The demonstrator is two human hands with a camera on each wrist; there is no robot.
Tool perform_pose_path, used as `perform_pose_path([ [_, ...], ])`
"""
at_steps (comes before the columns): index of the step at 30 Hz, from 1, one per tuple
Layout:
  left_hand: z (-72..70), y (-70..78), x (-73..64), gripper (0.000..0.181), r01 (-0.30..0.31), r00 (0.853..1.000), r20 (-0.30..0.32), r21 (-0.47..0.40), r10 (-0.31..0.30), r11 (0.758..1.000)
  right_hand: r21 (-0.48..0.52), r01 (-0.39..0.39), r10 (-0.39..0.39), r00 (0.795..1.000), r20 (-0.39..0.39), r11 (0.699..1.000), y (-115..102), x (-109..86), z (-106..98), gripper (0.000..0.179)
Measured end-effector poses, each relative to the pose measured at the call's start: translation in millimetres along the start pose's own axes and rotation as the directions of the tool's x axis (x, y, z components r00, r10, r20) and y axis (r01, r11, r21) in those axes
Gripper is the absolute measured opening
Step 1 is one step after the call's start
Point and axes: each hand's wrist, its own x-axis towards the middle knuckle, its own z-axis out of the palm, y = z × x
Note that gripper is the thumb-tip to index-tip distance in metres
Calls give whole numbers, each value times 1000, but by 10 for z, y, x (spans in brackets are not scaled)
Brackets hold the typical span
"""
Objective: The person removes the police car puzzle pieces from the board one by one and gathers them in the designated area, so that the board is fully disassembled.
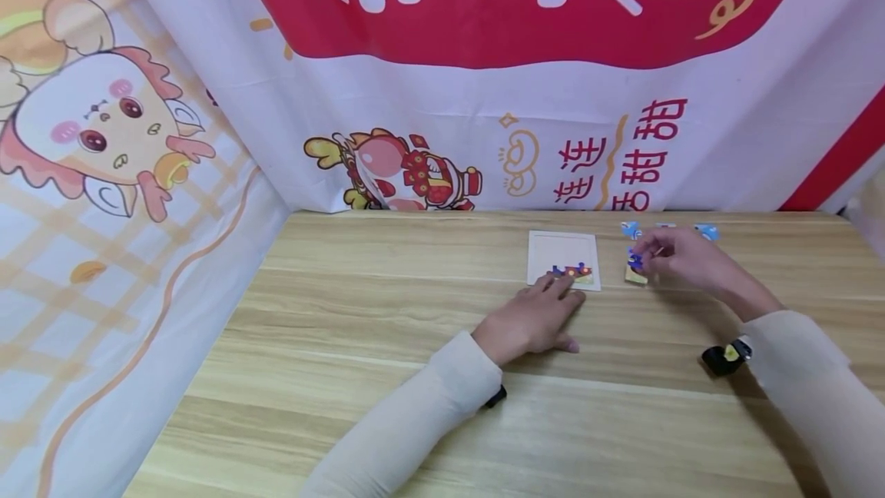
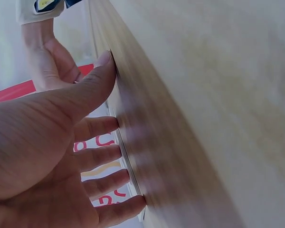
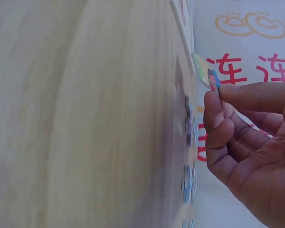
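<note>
Cream sleeves (image 1: 415, 413) come nearest, reaching forward over a wood-grain tabletop (image 1: 311, 329). The right hand (image 1: 681, 256) pinches a puzzle piece (image 1: 635, 274) between thumb and fingertips, tilted above the surface, just right of a white tray (image 1: 561, 247); its longer side seems to point away from the person. The left hand (image 1: 532, 321), nearer the tray, grasps nothing, its fingers extended at the near edge. The held piece is small, thin and flat, blue at the far end, yellow at the near. Joined pieces (image 1: 574, 273), red, blue and yellow, line the tray's near side.
</note>
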Motion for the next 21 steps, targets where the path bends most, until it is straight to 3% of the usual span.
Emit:
perform_pose_path([
  [13, -9, 26, -3, 77, 8, 1000, 7, 10, -9, 1000, 6, -30, 30, 995, 91, 1000, 131, -39, -25, 24],
  [21, 8, 22, 9, 78, 16, 1000, 10, 10, -16, 1000, 2, -44, 44, 994, 97, 999, 144, -48, -10, 25],
])
